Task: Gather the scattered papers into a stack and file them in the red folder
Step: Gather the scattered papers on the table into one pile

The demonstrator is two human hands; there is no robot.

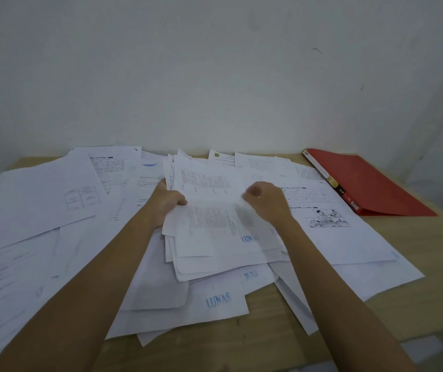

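From the head view, loose papers point(40, 200) cover the wooden counter point(430, 251). At their middle lies a rough stack point(215, 232). The left grip point(166, 202) clasps its left edge, thumb on top. The right grip point(266, 200) rests curled on the top sheet, too blurred to tell whether it holds it. The closed red folder point(370, 183) lies far right, beside the papers.

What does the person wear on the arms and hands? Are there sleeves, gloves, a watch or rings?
No sleeve shows: the left forearm and right forearm are bare down to the picture's edge. The left hand and right hand have no glove, and no watch or ring shows, though the right hand is blurred.
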